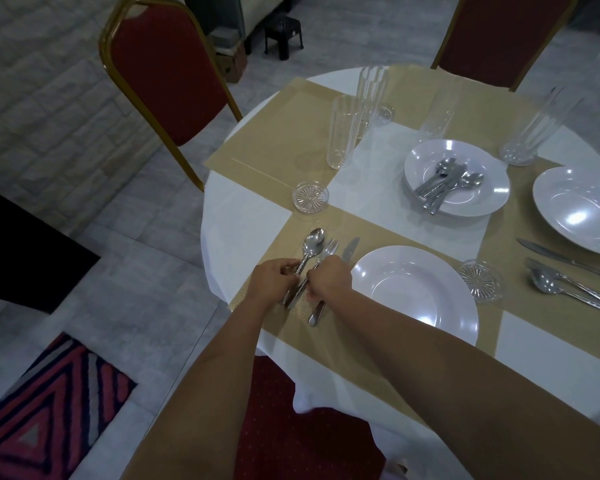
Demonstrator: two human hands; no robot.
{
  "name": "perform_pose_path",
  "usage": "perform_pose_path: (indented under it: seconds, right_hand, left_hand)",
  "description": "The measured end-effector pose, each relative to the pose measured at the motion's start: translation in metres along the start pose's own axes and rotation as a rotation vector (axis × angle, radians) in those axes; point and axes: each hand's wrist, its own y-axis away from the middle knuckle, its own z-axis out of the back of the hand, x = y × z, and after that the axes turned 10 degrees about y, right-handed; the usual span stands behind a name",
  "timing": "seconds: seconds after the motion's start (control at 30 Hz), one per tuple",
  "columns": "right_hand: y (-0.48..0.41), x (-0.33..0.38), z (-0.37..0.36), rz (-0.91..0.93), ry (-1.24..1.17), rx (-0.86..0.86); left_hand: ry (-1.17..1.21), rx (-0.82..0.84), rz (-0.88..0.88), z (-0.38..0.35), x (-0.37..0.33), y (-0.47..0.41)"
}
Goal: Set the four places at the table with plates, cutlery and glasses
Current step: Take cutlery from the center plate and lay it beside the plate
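On the near gold placemat [378, 344] a spoon [313, 241], a fork [329, 247] and a knife [350, 249] lie side by side, left of a white plate [414, 289]. My left hand [274, 280] pinches the spoon's handle. My right hand [329, 277] grips the fork's handle, covering the middle of the fork and knife. A second plate [478, 199] at the table's middle holds a pile of cutlery [445, 181]. A third plate [582, 209] sits at the right with a knife [551, 252] and spoon [547, 284] in front of it.
Several tall clear glasses [343, 133] stand at the back of the round white table [236, 230]. Small glass coasters [310, 197] lie on the mats. Red chairs [167, 67] stand at the far left, far right and near side. A patterned rug [49, 403] lies on the floor.
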Motion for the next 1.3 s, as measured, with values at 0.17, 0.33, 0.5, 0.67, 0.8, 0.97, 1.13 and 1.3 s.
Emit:
perform_pose_path:
  seconds: [0.17, 0.33, 0.5, 0.67, 0.8, 0.97, 1.13, 1.3]
  right_hand:
    - [-0.001, 0.0, 0.0, -0.01, -0.009, 0.01]
    - [-0.002, -0.001, -0.001, -0.003, -0.016, 0.005]
    - [0.0, -0.002, 0.002, 0.017, -0.025, 0.014]
    - [0.004, -0.007, 0.008, 0.031, -0.006, 0.021]
    - [0.008, -0.015, 0.015, 0.042, -0.04, 0.001]
    - [0.019, -0.023, 0.033, 0.087, 0.006, -0.017]
    - [0.034, -0.039, 0.053, 0.149, 0.085, -0.08]
    - [0.039, -0.062, 0.073, 0.201, 0.122, -0.131]
  left_hand:
    - [-0.008, -0.003, -0.003, -0.001, 0.001, -0.001]
    - [-0.018, -0.005, -0.013, -0.001, 0.001, 0.0]
    - [-0.037, -0.002, -0.009, -0.002, 0.0, 0.0]
    - [-0.043, -0.064, -0.005, -0.002, 0.001, 0.009]
    - [-0.074, -0.13, 0.013, -0.001, 0.003, 0.019]
    - [-0.136, -0.204, 0.011, 0.001, -0.007, 0.03]
    - [-0.209, -0.237, -0.026, -0.006, -0.022, 0.042]
    - [-0.273, -0.24, -0.099, -0.019, -0.037, 0.051]
